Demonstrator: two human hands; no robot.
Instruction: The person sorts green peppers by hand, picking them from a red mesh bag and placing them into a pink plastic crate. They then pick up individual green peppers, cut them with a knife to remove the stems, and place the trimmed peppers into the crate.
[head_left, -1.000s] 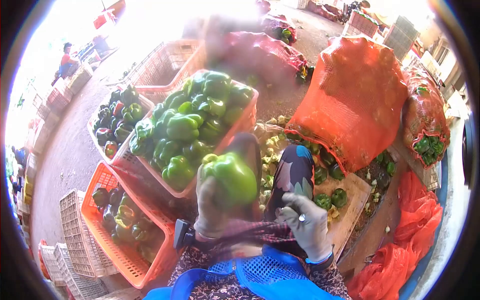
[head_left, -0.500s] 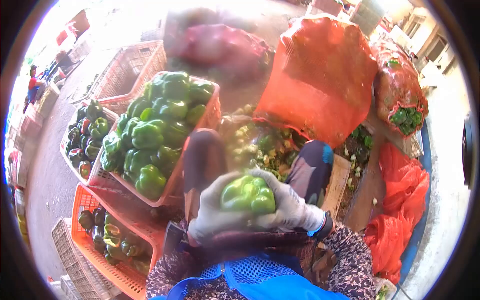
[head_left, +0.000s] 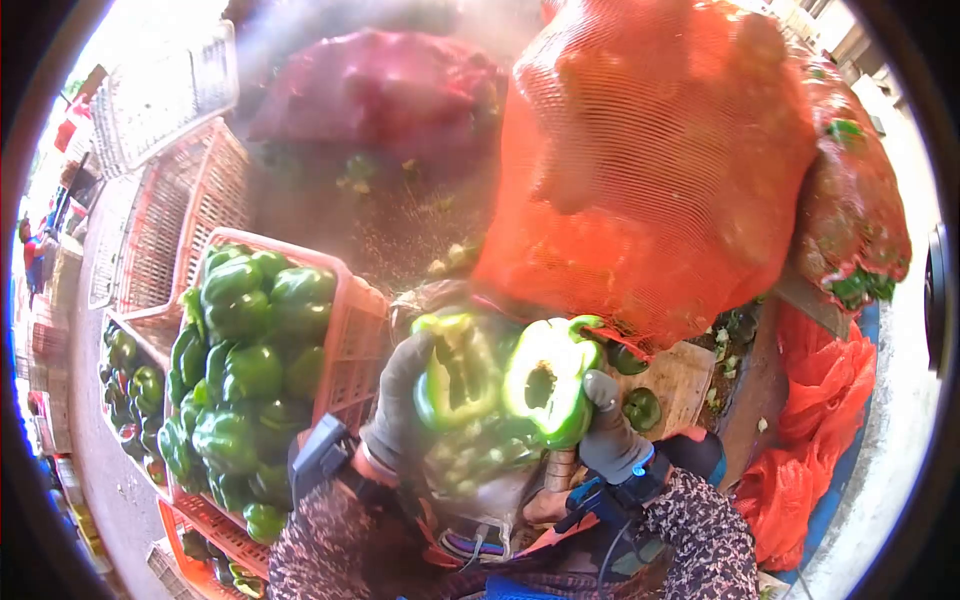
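A green bell pepper is split in two, and its pale inside faces me. My left hand [head_left: 398, 405], in a grey glove, is closed on one pepper half [head_left: 432, 395]. Gripped in my gloved right hand [head_left: 612, 435] is the other pepper half [head_left: 565, 405], which has a hollow in its pale flesh and a green stem end at its top. The two halves are apart, held up in front of me above my lap. Beyond them stands a big orange mesh sack [head_left: 650, 180], its lower edge near the right half.
To my left, a pink crate [head_left: 345, 345] is heaped with whole green peppers [head_left: 245, 370]. Beside it are a crate of darker peppers [head_left: 125, 375] and an orange crate [head_left: 215, 530]. Another filled sack [head_left: 850, 190] and crumpled orange netting [head_left: 810, 430] lie at right. Pepper scraps cover the ground ahead.
The whole pepper between my hands has come apart into two halves, one in each hand. My hands have moved apart. The view has shifted, bringing the orange sack closer.
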